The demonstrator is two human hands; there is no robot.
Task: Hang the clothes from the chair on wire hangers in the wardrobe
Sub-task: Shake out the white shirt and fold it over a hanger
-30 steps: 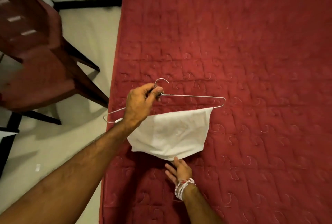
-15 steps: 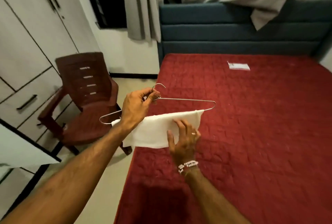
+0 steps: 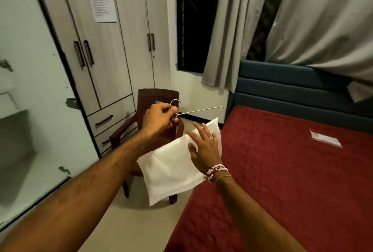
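The wire hanger (image 3: 198, 111) is pinched at its neck by the left hand (image 3: 159, 119), fingers clamped together on the wire so the frame is kept level in front of the chair (image 3: 161, 98). The white cloth (image 3: 169, 167) is draped over the lower bar, and the right hand (image 3: 204, 146) is laid flat and open against it, apparently to steady it for the wardrobe (image 3: 105, 49).
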